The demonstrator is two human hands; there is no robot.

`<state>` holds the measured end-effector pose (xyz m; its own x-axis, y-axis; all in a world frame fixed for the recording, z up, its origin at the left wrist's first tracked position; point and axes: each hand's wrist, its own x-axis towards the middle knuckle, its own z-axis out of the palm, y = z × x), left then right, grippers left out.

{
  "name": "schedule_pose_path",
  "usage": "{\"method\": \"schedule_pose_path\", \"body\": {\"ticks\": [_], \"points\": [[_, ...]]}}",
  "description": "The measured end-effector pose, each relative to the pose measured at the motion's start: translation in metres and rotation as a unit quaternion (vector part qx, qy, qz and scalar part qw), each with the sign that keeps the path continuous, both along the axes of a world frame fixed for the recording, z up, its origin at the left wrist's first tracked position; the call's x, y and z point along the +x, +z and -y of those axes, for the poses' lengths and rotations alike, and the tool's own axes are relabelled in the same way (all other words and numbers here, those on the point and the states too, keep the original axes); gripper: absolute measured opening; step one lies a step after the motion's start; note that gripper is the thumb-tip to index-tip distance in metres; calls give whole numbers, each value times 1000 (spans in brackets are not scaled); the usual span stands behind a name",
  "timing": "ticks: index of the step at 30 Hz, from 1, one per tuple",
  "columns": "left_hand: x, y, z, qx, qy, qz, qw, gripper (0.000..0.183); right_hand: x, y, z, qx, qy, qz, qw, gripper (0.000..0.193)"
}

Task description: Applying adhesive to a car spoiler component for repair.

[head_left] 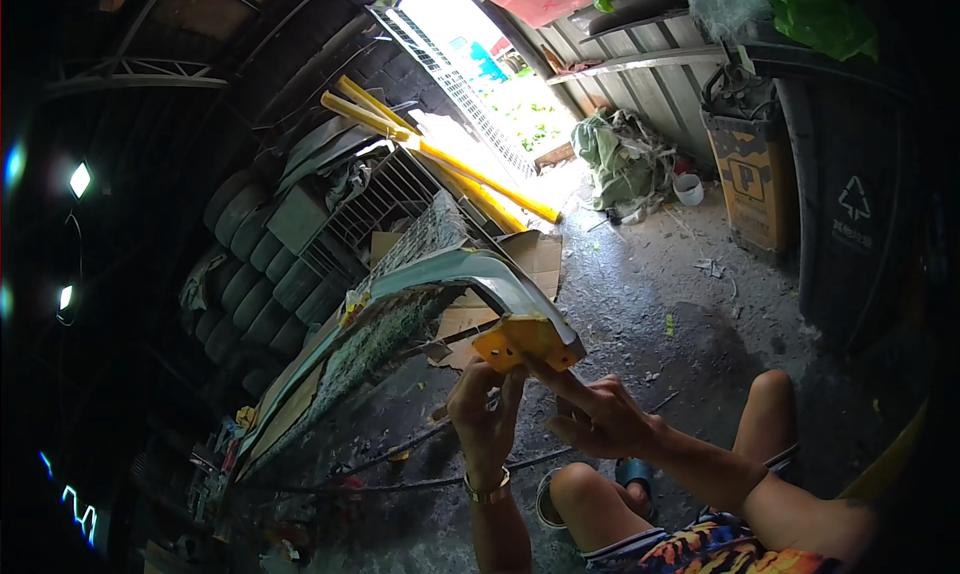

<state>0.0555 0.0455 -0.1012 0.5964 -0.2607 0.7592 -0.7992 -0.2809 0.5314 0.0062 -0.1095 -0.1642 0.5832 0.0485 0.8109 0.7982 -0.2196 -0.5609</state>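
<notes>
A long curved grey panel [440,274] with a yellow bracket [525,342] at its near end leans toward me. My left hand [487,409] is raised with its fingers at the underside of the yellow bracket. My right hand [600,414] is beside it, its fingers reaching up to the bracket's lower right corner. Whether either hand grips the bracket firmly cannot be told. A gold bracelet [488,491] sits on my left wrist. My bare knees [770,389] and patterned shorts [720,549] are at the lower right.
Stacked tyres [245,274] stand at the left, with wire racks [385,199] and yellow poles [470,169] behind the panel. Flattened cardboard [525,264] lies on the dusty concrete floor [660,304]. A dark bin [860,224] and a brown box [755,179] stand by the corrugated wall at the right.
</notes>
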Motion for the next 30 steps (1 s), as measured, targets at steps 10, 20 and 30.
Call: {"method": "schedule_pose_path", "body": {"ticks": [10,20,30], "points": [[0,-3,-3,-14,-12,-28,999,13,-3,18,3,-51,26,-66,996,84],[4,-7,-3,-21,-13,-28,999,12,-5,42,8,-50,-32,7,998,81],[-1,-2,1,-41,-31,-31,998,12,-2,29,1,-113,-131,29,984,85]]}}
